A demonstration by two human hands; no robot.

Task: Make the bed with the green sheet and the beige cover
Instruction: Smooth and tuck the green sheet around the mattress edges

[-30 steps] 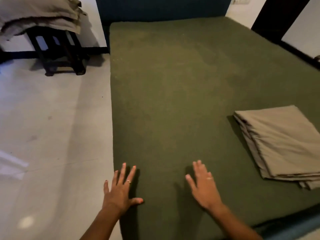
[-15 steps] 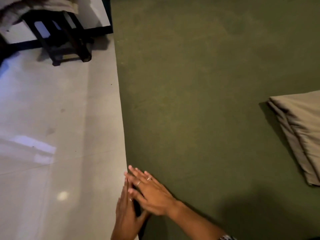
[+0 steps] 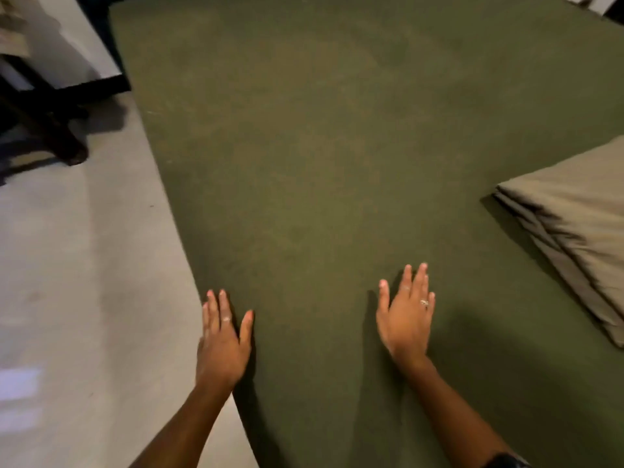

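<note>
Green sheet [image 3: 337, 163] lies spread flat over the bed. Left hand [image 3: 223, 342] at its edge and right hand [image 3: 407, 319] on it, both flat, fingers straight. Folded beige cover [image 3: 580, 224] lies at right.

From my remote seat: the sheet [image 3: 337, 163] lies spread over the bed, filling the middle and right of the view. The folded cover [image 3: 580, 224] lies on the sheet at the right edge. The floor [image 3: 84, 265] runs along the bed's left side. A stand [image 3: 44, 106] sits on the floor at upper left, beside the bed's far corner. Left hand [image 3: 223, 346] lies flat at the bed's left edge, near me; right hand [image 3: 407, 319] lies flat on the sheet to its right, between the left hand and the cover, apart from both
</note>
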